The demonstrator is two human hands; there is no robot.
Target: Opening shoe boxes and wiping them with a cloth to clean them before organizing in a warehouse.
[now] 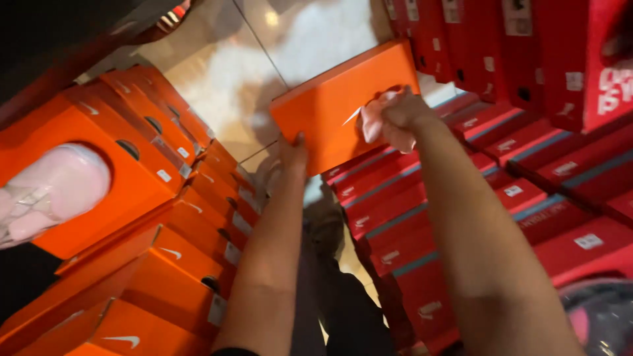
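Note:
An orange shoe box [333, 105] is held out in front of me above the floor. My left hand [293, 153] grips its near lower edge, thumb on the lid. My right hand [401, 112] is closed on a pink cloth [379, 125] and presses it against the lid near the box's right end. Both forearms reach forward from the bottom of the view.
Stacks of orange shoe boxes [165, 217] line the left, one with a pink shoe [53, 191] showing. Red shoe boxes [461, 191] are stacked on the right, with more red boxes upright [501, 39] behind. Pale tiled floor [264, 59] lies between; my dark trousers show below.

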